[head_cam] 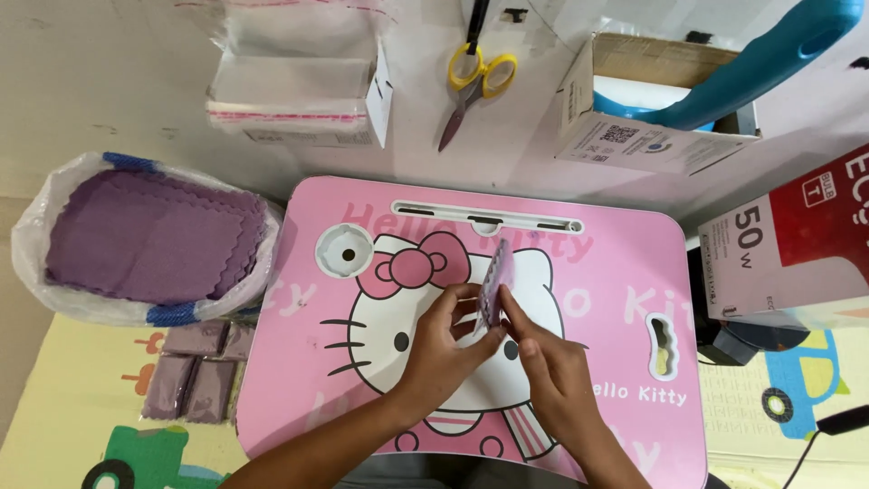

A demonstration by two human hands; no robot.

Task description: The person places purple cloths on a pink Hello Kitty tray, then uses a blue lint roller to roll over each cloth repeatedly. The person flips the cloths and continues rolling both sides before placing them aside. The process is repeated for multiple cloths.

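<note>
Over a pink lap table (615, 272), the left hand (444, 349) and right hand (552, 371) pinch a folded purple cloth (497, 279) upright between fingertips, apparently mid-fold; next, a firm crease seems needed. More cloths fill the bag (36, 272) at left.

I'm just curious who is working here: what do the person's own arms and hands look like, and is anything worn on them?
Both forearms are bare, with no sleeves in view. The left hand and right hand wear no gloves, and no rings, watch or bracelets show. Fingernails look short and unpainted.
</note>
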